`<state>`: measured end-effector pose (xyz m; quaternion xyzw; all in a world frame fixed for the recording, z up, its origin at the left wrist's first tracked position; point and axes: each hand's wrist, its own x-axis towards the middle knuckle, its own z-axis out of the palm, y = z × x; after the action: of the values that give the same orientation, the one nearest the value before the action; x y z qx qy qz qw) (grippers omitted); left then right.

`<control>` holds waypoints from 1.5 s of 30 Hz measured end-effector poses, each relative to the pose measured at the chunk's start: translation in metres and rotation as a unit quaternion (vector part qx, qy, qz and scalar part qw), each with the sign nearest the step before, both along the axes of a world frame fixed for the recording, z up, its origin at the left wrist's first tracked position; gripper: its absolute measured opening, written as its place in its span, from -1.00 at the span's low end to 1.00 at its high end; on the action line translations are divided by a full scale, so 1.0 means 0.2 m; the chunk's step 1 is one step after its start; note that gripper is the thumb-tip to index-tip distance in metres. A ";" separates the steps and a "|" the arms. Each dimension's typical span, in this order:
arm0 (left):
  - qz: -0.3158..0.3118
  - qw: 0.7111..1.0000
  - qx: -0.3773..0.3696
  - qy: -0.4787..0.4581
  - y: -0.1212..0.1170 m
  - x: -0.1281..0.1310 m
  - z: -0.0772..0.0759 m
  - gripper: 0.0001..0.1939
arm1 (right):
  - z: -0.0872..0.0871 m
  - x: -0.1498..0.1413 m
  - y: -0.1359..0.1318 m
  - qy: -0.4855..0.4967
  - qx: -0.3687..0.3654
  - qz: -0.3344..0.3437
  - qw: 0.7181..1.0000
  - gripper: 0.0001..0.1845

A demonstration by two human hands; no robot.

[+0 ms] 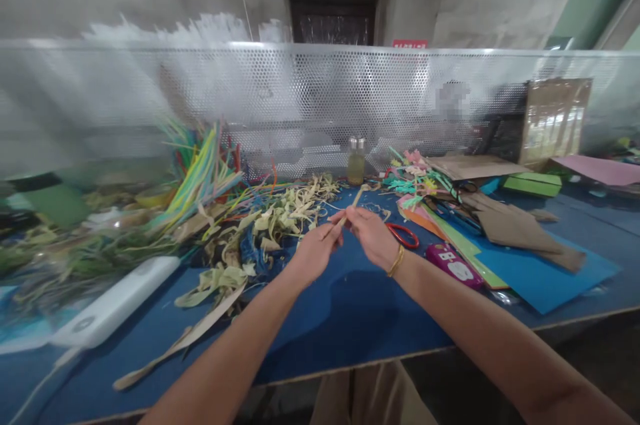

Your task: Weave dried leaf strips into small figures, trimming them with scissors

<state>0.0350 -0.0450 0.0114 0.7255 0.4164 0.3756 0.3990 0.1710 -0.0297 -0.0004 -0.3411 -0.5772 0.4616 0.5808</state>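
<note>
Narrow pale strip [358, 196]: pinched in the closed fingertips of left hand [315, 253] and right hand [373, 235]; degree of completion indeterminate. Leaf pieces [273, 211] lie loose at left. Blue tabletop [325, 325] spans from these to red-handled scissors [407, 236]; its front edge passes below the forearms.

Single head-worn view, facing forward and down over near tabletop [340, 318].
</note>
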 end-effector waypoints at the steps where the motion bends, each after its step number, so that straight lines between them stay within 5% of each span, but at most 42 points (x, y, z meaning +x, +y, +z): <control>1: -0.003 0.999 0.030 0.043 -0.01 -0.01 0.02 -0.60 | 0.01 0.01 0.00 0.047 -0.011 -0.007 0.999 -0.63; 5: -0.003 0.979 0.098 0.178 -0.04 -0.03 0.10 -0.59 | 0.06 0.06 0.00 0.195 -0.062 -0.007 0.979 -0.71; 11: -0.076 0.943 0.086 0.312 -0.06 -0.11 0.16 -0.60 | 0.18 0.29 0.06 0.301 -0.056 -0.086 0.948 -0.69; 16: 0.156 0.898 0.204 0.358 0.20 -0.34 0.22 -0.71 | 0.18 0.32 0.04 0.193 -0.096 -0.086 0.973 -0.69; 19: 0.204 0.857 0.245 0.405 0.38 -0.42 0.21 -0.69 | 0.15 0.24 0.02 0.174 -0.125 -0.035 0.976 -0.64; 23: 0.199 0.830 0.199 0.481 0.52 -0.42 0.12 -0.59 | 0.10 0.21 0.02 0.157 -0.152 -0.003 0.976 -0.67; 28: 0.326 0.776 0.096 0.532 0.60 -0.43 0.05 -0.55 | 0.08 0.20 0.02 0.135 -0.159 -0.015 0.978 -0.68; 36: 0.364 0.789 0.124 0.479 0.77 -0.42 0.03 -0.62 | 0.07 0.17 0.01 0.088 -0.145 -0.012 0.985 -0.70; 45: 0.375 0.832 0.123 0.390 0.80 -0.44 0.07 -0.54 | 0.09 0.17 -0.01 0.085 -0.136 -0.018 0.987 -0.72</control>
<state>-0.0536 0.1152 0.0246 0.6430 0.7279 0.2302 -0.0612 0.2048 -0.0323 0.0182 -0.3869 -0.4518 0.5522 0.5842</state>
